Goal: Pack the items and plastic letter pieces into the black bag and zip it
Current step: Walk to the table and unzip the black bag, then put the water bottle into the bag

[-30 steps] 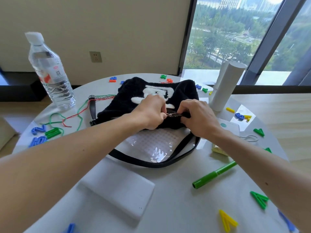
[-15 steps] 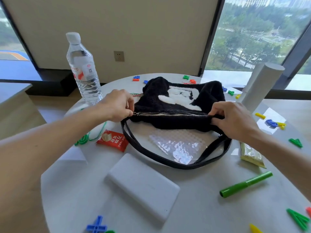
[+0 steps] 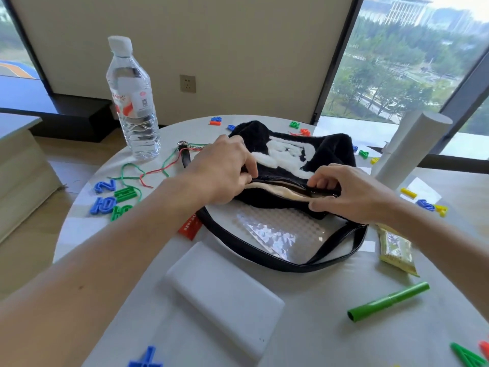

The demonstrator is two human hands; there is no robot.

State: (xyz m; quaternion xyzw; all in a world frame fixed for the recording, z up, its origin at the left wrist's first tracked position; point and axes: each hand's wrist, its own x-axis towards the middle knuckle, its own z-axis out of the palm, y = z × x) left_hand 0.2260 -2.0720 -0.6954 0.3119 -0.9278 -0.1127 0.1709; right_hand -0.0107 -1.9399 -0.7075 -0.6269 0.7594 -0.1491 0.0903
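Observation:
A fuzzy black bag (image 3: 328, 154) with a white pattern lies at the middle of the round white table (image 3: 304, 319). Its zipper gapes and a cream lining shows. My left hand (image 3: 225, 170) pinches the far lip of the opening at the left end. My right hand (image 3: 349, 194) grips the near lip at the right end, thumb below and fingers inside. Plastic letter pieces lie scattered: blue and green ones (image 3: 111, 200) at the left, others behind the bag (image 3: 296, 125) and at the right (image 3: 426, 205). The bag's black strap (image 3: 264, 255) loops toward me.
A water bottle (image 3: 132, 102) stands back left beside green and red strings (image 3: 148, 173). A white power bank (image 3: 225, 295) lies near me, a green marker (image 3: 389, 301) and a green snack packet (image 3: 397, 250) to the right. A red packet (image 3: 189, 229) peeks under my left forearm. A white cylinder (image 3: 412, 152) stands right.
The zipper went from shut to pulled fully left, and the bag mouth now gapes with the lining showing. My left hand moved back to the opening; both hands hold its lips apart.

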